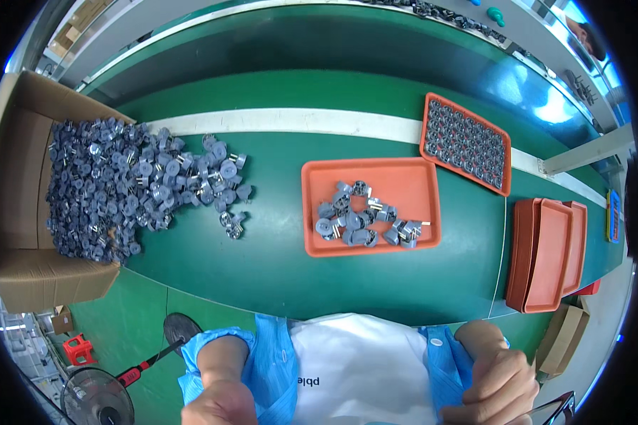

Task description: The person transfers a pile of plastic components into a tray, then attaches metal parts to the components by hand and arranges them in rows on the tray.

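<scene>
My left hand [223, 405] is low at the bottom edge, in front of my body. Its fingers are cut off by the frame. My right hand [500, 388] is raised at the lower right with its fingers curled closed. Whatever they may hold is hidden. Close beside it is a dark, thin-rimmed piece that looks like part of eyeglasses [563, 406]. Both hands are away from the green workbench [262, 276]. On the bench, an orange tray [411, 185] holds several loose grey plug-like parts with metal pins [358, 219].
An open cardboard box [21, 163] on the left spills a heap of the grey parts [120, 184] onto the bench. At right are a filled orange tray [468, 145] and stacked orange trays [539, 255]. A fan [98, 397] stands at lower left. A person [581, 35] is at far right.
</scene>
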### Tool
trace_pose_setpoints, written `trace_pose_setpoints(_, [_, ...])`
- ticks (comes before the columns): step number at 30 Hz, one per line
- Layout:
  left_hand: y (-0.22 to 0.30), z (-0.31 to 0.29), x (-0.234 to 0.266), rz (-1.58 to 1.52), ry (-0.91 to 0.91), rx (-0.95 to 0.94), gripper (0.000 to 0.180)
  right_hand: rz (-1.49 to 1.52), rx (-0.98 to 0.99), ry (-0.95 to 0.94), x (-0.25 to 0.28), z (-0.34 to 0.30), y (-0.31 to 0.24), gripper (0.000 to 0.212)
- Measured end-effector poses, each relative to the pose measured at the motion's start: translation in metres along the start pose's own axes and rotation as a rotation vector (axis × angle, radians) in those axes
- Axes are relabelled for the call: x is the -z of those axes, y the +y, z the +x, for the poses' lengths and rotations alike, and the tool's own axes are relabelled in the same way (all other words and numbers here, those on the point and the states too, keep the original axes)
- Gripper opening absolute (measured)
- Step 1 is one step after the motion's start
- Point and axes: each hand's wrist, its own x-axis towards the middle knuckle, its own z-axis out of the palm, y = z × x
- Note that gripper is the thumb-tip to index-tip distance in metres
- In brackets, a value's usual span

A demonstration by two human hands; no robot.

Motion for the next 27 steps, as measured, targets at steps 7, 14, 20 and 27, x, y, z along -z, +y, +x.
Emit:
trace_pose_setpoints(7, [0.006,-0.012,-0.001,-0.353,0.424,0.440,0.019,-0.057,-0.389,0.270,-0.004,-0.005,-0.021,0.019])
trace_pose_setpoints(14, [-0.049,-0.054,-0.022,-0.749,0.301,1.001,0.019,0.032,-0.531,0.135,0.026,0.007,0.026,0.027])
trace_pose_setpoints(20, [-0.077,-0.044,-0.062,-1.085,0.626,0.559,0.021,0.007,-0.540,0.000,0.029,0.013,0.018,0.026])
trace_pose_setpoints(27, [-0.077,-0.037,-0.049,-1.127,0.701,0.792,0.015,-0.041,-0.390,0.136,0.006,-0.003,0.015,0.026])
